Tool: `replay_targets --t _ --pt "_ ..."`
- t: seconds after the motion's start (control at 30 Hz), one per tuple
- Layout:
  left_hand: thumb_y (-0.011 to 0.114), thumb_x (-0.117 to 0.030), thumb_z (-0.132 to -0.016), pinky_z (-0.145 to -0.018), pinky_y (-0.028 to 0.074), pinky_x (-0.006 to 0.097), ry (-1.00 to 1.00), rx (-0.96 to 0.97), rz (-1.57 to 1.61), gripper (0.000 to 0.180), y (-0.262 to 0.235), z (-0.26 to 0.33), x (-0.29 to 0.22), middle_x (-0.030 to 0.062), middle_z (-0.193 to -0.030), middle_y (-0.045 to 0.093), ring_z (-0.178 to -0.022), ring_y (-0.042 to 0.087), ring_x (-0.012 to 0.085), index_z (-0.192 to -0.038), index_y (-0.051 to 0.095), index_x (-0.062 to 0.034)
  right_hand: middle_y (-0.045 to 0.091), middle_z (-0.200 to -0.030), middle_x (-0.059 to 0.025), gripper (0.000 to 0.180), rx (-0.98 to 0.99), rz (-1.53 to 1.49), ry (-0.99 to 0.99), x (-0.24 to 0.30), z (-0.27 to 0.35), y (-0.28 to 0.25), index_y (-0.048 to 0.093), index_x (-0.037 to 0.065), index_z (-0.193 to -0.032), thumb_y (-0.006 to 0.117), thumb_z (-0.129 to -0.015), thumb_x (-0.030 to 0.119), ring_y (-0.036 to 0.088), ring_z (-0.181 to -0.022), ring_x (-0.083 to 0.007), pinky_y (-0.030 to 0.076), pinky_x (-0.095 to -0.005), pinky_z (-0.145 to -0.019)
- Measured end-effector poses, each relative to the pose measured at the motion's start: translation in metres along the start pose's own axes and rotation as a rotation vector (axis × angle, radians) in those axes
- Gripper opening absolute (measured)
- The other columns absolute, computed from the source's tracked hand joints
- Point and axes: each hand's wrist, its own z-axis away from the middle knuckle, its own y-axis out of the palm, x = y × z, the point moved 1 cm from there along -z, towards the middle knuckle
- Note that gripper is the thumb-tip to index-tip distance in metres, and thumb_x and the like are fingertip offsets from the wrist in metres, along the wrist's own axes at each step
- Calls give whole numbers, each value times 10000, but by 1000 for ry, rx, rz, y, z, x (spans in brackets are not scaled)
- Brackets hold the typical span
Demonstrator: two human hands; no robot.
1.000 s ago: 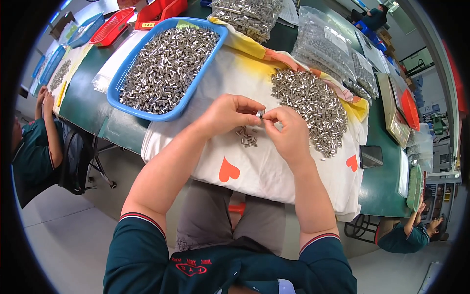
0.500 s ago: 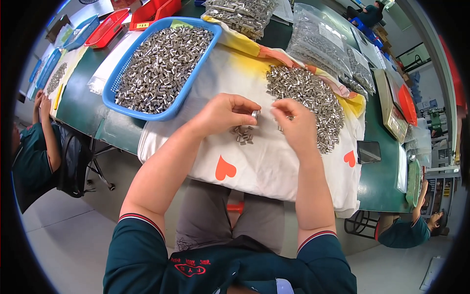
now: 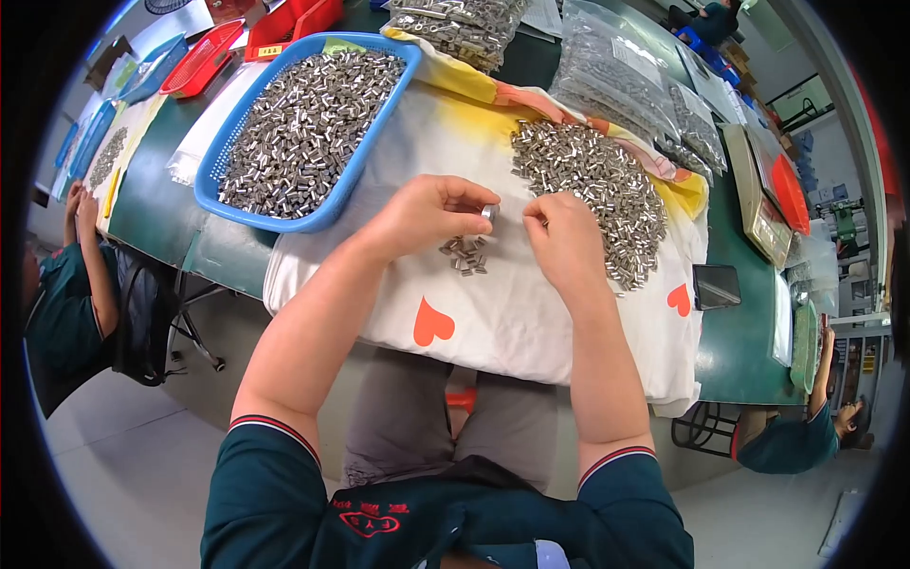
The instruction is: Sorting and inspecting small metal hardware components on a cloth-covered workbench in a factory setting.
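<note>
My left hand (image 3: 434,216) is over the middle of the cloth, thumb and fingers closed around a small shiny metal ring-shaped piece (image 3: 489,213). Just below it on the cloth lies a small group of short metal sleeves (image 3: 464,256). To the right, my right hand (image 3: 567,237) has its thumb and forefinger pinched together; whatever may be between them is too small or hidden. It sits at the left edge of a big loose heap of metal sleeves (image 3: 607,185). Up to the left, a blue plastic basket (image 3: 277,225) is full of similar sleeves.
A white cloth with hearts (image 3: 512,332) covers the green table (image 3: 227,261). Bags of metal parts (image 3: 611,76) lie at the back, with red trays (image 3: 210,59) at the far left. A phone (image 3: 717,286) rests on the right. Other people sit at both sides.
My right thumb and forefinger have come together in a pinch, and that hand has turned slightly. My left hand keeps its hold on the metal piece. The whole view has shifted slightly.
</note>
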Motion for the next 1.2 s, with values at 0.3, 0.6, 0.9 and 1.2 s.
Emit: replay_targets --t 0.3,0.6,0.9,1.2 --pt "648 -24 -739 -709 470 218 -4 2 113 345 -2 0 1 67 -905 610 -808 577 98 -1064 549 32 609 -805 -77 114 62 -757 116 16 3 -3 614 11 -842 576 -736 31 579 -702 -131 457 -243 -632" --pt "658 -31 -735 -694 475 211 17 -10 91 324 1 -2 2 71 -902 620 -800 580 91 -1041 571 28 597 -749 -90 76 -44 -553 7 22 5 -1 596 16 -780 592 -706 30 583 -671 -200 460 -293 -614" --pt "666 -34 -729 -664 465 197 16 -66 113 327 0 2 1 47 -869 621 -767 573 78 -1041 580 15 575 -721 -96 61 -164 -569 1 27 4 4 573 25 -739 599 -684 22 550 -678 -264 437 -348 -591" --pt "665 -35 -729 -669 470 202 -15 -45 56 318 2 0 0 58 -885 622 -777 577 83 -1031 582 23 600 -738 -93 73 -58 -618 4 17 4 0 585 20 -776 596 -712 54 580 -651 -220 451 -311 -591"
